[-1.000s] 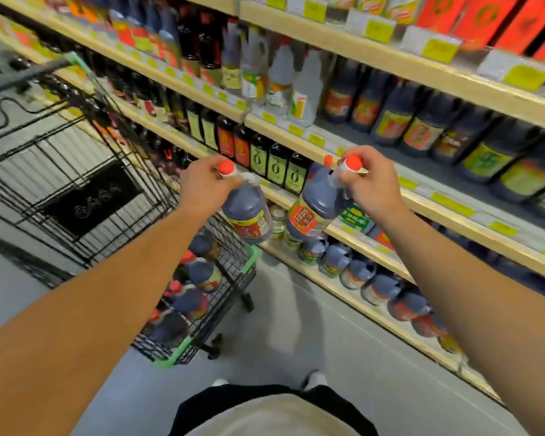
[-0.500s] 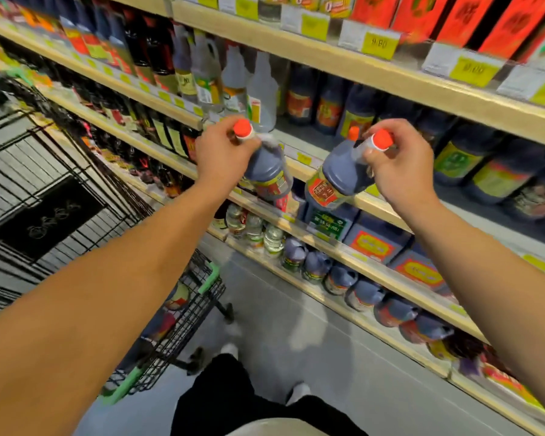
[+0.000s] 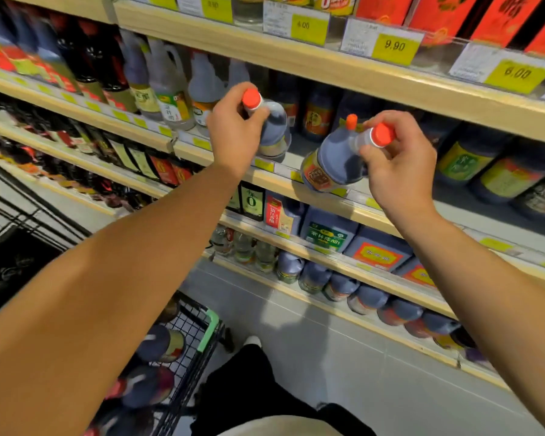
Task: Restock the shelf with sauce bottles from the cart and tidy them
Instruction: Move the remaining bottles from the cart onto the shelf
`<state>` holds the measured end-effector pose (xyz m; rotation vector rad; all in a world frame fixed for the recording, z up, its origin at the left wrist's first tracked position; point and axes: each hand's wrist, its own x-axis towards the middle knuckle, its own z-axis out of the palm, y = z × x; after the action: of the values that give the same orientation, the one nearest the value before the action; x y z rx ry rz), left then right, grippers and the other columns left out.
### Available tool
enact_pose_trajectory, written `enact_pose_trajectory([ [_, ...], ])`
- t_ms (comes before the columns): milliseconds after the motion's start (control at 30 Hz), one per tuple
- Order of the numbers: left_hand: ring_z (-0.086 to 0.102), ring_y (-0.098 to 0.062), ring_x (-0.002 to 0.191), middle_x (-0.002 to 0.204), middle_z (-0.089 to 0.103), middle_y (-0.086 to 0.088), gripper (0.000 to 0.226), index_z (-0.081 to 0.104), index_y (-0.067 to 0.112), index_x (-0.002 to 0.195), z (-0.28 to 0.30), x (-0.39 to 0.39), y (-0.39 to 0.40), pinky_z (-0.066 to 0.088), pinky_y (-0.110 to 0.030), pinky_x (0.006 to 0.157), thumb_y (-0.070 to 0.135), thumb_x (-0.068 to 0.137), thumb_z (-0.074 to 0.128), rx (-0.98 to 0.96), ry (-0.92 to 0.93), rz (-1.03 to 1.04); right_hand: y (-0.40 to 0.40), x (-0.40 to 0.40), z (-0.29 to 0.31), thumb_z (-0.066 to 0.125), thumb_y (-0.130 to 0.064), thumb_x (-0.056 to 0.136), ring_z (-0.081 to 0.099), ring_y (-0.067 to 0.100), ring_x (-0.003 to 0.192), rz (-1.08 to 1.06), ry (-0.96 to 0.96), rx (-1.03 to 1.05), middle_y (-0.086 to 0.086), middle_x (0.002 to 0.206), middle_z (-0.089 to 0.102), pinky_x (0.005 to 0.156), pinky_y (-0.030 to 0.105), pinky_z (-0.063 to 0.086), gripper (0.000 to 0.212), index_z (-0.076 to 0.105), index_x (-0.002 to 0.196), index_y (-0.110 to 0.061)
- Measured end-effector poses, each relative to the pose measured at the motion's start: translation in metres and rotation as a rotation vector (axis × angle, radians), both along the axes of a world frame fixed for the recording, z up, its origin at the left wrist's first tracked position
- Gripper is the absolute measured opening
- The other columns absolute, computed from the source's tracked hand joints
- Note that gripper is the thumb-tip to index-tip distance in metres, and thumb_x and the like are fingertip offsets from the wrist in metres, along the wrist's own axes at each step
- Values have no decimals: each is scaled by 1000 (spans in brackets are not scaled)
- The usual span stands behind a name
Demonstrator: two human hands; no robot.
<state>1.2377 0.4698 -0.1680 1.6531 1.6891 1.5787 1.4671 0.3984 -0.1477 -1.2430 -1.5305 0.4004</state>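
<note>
My left hand (image 3: 233,133) grips the neck of a dark sauce bottle (image 3: 274,130) with an orange cap, its base resting at the front of the wooden shelf (image 3: 296,176). My right hand (image 3: 397,162) holds a second dark sauce bottle (image 3: 331,165) by its orange-capped neck, tilted, with its base over the shelf's front edge. A third orange cap (image 3: 352,121) shows just behind it. The cart (image 3: 199,335) at the lower left holds several more dark bottles (image 3: 161,344).
Dark bottles with yellow and green labels (image 3: 466,158) fill the same shelf to the right, pale bottles (image 3: 170,96) to the left. The shelf above (image 3: 328,70) carries price tags and red boxes. Lower shelves hold jugs (image 3: 328,237) and bottles. Grey floor lies below.
Both hands have lifted their bottles from above the cart up to the shelf. The left bottle has gone onto the shelf edge; the right one has reached it, still tilted.
</note>
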Motion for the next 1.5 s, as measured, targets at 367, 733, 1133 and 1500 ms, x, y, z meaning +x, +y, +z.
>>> enact_pose_trajectory([
  [367, 49, -3, 73, 78, 56, 9, 17, 58, 15, 86, -14, -10, 63, 30, -16, 64, 28, 80, 67, -45, 210, -70, 39, -30, -10, 62, -6, 80, 50, -7, 77, -94, -135, 10, -15, 89, 57, 73, 12, 40, 24, 62, 102, -16],
  [733, 51, -36, 112, 115, 58, -20, 28, 51, -1, 112, -16, -9, 92, 40, -40, 85, 19, 93, 54, -271, 484, -23, 82, -41, -21, 63, -10, 81, 57, 11, 91, -100, -256, -43, -11, 99, 61, 84, 32, 49, 29, 61, 108, -19],
  [1133, 48, -37, 110, 107, 60, -16, 11, 48, 13, 92, -30, -5, 110, 36, -42, 93, 24, 90, 50, -333, 654, -138, 144, -34, -22, 52, -32, 94, 51, 29, 125, -288, -45, -448, 12, 134, 56, 106, 36, 40, 38, 56, 127, -14],
  [1500, 56, -13, 97, 122, 61, -1, 45, 48, 16, 132, -49, -37, 75, 42, -22, 80, 13, 88, 58, -189, 300, -300, 166, -61, -33, 51, -33, 82, 59, 18, 91, -171, -132, -257, 15, 101, 65, 73, 28, 42, 35, 62, 103, -7],
])
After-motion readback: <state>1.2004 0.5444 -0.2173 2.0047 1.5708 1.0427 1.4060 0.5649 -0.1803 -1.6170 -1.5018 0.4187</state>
